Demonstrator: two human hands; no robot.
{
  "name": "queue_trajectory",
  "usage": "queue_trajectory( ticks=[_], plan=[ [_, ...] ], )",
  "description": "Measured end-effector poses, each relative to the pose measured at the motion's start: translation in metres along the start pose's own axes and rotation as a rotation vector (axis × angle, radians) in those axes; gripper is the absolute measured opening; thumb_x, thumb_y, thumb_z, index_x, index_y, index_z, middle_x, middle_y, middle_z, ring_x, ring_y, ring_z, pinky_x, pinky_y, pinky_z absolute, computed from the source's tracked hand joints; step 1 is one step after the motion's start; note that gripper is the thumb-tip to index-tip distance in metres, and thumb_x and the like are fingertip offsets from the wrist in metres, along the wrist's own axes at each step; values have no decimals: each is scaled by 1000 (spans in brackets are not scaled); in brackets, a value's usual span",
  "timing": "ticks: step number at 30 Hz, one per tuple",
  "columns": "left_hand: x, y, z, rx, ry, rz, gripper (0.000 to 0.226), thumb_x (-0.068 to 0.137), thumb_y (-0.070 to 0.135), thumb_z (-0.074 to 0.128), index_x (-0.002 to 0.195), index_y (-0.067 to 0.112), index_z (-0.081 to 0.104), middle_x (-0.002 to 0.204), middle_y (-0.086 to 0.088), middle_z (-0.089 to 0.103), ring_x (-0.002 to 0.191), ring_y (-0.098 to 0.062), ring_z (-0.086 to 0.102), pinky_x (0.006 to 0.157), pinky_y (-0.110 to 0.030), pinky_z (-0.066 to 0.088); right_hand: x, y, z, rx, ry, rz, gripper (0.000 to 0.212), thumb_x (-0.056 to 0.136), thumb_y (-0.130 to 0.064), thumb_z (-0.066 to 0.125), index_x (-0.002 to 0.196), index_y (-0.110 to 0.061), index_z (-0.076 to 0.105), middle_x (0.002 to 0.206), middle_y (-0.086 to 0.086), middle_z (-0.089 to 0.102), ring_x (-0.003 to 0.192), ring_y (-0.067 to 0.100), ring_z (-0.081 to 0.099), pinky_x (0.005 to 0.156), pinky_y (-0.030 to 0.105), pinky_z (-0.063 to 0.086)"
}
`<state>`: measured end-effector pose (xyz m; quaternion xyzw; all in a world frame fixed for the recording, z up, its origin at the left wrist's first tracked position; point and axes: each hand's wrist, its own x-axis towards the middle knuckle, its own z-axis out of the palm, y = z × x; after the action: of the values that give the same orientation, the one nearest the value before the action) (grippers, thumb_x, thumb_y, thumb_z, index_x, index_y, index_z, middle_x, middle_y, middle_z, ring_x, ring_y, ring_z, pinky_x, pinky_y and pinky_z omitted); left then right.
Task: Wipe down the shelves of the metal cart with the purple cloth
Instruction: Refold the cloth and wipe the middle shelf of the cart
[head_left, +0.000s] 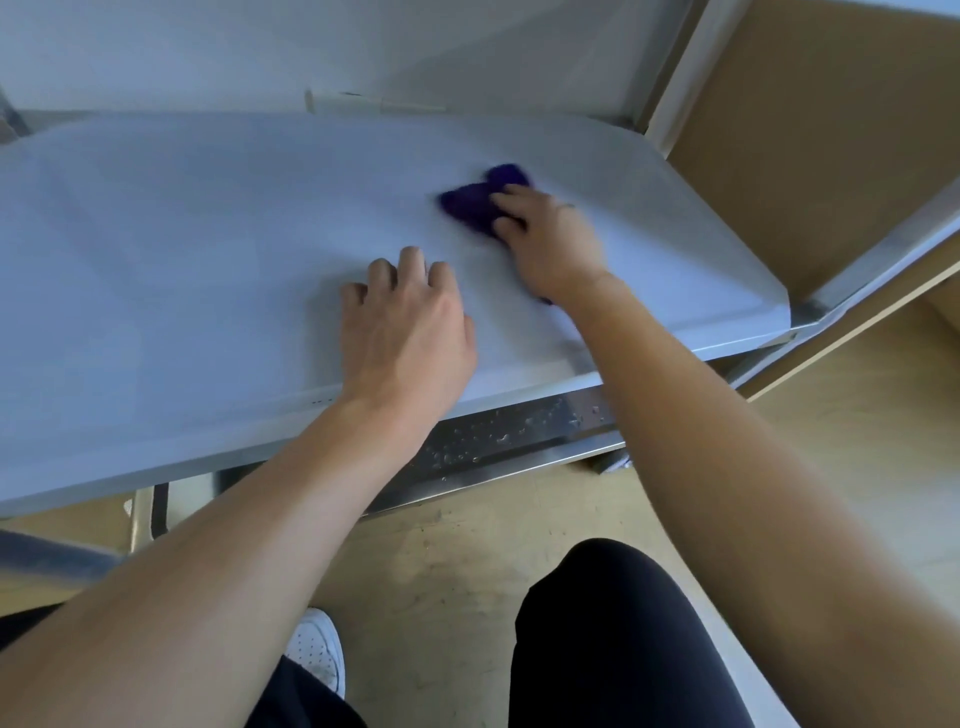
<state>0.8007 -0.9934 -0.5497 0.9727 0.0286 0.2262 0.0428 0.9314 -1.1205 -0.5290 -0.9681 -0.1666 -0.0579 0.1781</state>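
Note:
The metal cart's top shelf (182, 249) is a wide pale grey surface filling the upper half of the head view. A bunched purple cloth (475, 202) lies on its right part, blurred by motion. My right hand (550, 241) presses down on the cloth's near right side, fingers closed over it. My left hand (408, 325) rests flat on the shelf near its front edge, left of the cloth, fingers spread and holding nothing. A lower metal shelf (498, 436) shows under the front edge, dotted with water drops.
A white wall rises behind the cart. A brown board (810, 145) in a pale frame stands to the right, close to the shelf's right corner. Wooden floor (441, 571), my dark-trousered knee (613, 639) and a white shoe (317, 649) lie below.

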Motion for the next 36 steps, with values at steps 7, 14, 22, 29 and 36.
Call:
queue_trajectory(
  ticks=[7,14,22,29,36],
  plan=[
    [0,7,1,17,-21,10,8,79,12,58,83,5,57,89,-16,54,80,-35,53,64,-40,25,-3,-7,6,-20,87,40,39,98,-23,46,136,-27,53,148,-8,44,133,22,43,101,30,36],
    [5,6,-7,20,-94,7,13,88,16,52,96,6,55,101,-15,52,93,-36,51,69,-41,29,-9,-4,4,88,18,-70,37,98,-27,49,134,-30,54,146,-11,45,133,20,43,107,32,36],
    [21,34,8,-187,-60,183,30,89,22,42,102,6,64,105,-12,62,92,-36,58,76,-45,43,-25,64,-27,40,86,153,37,99,-25,47,135,-27,54,145,-7,48,132,25,44,107,36,38],
    [23,48,23,-216,-114,189,30,93,28,46,109,9,64,117,-10,59,103,-34,53,85,-45,40,-17,120,-49,-66,226,528,34,98,-17,44,129,-16,58,125,14,61,113,34,55,80,30,40],
    [21,47,23,-212,-110,189,24,89,27,48,97,9,63,107,-11,60,97,-35,54,80,-46,42,-2,55,-18,-115,97,140,39,99,-24,44,137,-27,51,148,-7,44,128,27,47,98,30,38]
  ],
)
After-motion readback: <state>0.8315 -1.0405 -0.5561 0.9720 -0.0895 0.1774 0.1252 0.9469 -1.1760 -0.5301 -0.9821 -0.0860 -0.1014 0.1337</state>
